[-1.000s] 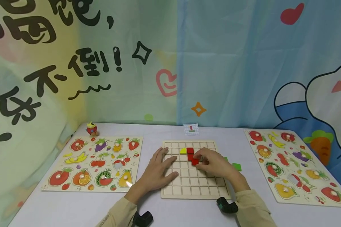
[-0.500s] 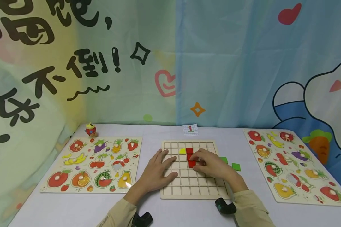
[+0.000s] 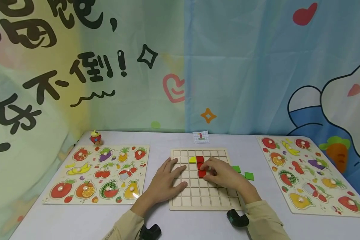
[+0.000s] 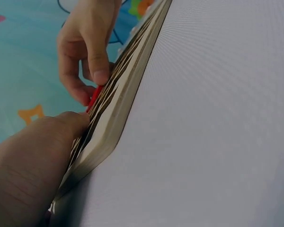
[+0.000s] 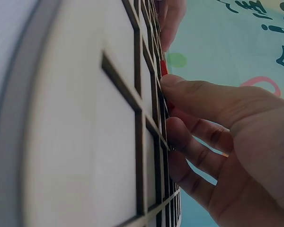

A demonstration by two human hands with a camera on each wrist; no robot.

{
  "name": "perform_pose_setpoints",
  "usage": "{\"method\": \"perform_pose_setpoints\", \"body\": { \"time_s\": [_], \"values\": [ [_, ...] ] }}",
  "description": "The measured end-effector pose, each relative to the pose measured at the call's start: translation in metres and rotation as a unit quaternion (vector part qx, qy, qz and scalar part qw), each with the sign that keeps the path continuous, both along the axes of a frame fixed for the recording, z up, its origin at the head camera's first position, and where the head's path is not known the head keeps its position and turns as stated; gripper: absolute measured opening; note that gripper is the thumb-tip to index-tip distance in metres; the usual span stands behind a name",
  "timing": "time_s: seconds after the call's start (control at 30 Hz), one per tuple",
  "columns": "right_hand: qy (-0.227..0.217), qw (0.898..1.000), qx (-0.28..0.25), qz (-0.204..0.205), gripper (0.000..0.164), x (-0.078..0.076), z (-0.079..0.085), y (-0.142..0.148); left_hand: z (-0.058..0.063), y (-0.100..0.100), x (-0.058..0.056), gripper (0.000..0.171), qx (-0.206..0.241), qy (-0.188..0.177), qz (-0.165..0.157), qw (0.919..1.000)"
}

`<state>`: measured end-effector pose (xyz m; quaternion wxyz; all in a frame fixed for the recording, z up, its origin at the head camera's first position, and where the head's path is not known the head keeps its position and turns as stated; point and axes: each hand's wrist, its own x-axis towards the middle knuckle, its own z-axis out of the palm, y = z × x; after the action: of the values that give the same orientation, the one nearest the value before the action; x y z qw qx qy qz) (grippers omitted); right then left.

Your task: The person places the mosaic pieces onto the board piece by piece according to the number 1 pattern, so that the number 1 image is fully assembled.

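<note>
Red sq. tile [image 3: 202, 173] is pinched by R hand [image 3: 224, 172] on pale wooden grid bd. [image 3: 202, 201]; L hand [image 3: 166, 182], relaxed, is rested thereon. "不倒!" [image 3: 95, 76] is printed on pastel cloth backdrop [image 3: 228, 73].

The left hand [image 3: 165, 182] rests on the left side of a wooden grid board [image 3: 195, 201]; the right hand [image 3: 225, 174] pinches the nearest red tile [image 3: 202, 174] of a red column; a yellow tile [image 3: 192, 159] sits left of the column's far end; two green tiles [image 3: 249, 176] lie off the board's right edge; a small card [image 3: 200, 137] lies beyond
</note>
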<state>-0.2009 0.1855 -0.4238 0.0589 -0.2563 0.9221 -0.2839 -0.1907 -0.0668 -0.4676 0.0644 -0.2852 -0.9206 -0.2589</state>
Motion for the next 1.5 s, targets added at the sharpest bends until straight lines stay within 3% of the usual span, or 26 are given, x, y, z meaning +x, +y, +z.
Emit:
{"method": "perform_pose_setpoints", "body": {
  "time_s": [0.67, 0.87, 1.5],
  "values": [
    [0.002, 1.000, -0.004, 0.000, 0.021, -0.001, 0.000, 0.001, -0.003, 0.000, -0.001, 0.055, -0.008, 0.006, 0.002, 0.9999],
    [-0.005, 1.000, -0.006, -0.023, 0.019, 0.000, 0.001, 0.006, -0.002, 0.000, 0.000, 0.055, -0.003, 0.002, 0.000, 1.0000],
    [-0.004, 0.997, -0.040, -0.060, 0.021, -0.006, 0.007, 0.044, -0.004, 0.000, -0.001, 0.055, 0.004, 0.007, -0.006, 0.9999]
  ]
}}
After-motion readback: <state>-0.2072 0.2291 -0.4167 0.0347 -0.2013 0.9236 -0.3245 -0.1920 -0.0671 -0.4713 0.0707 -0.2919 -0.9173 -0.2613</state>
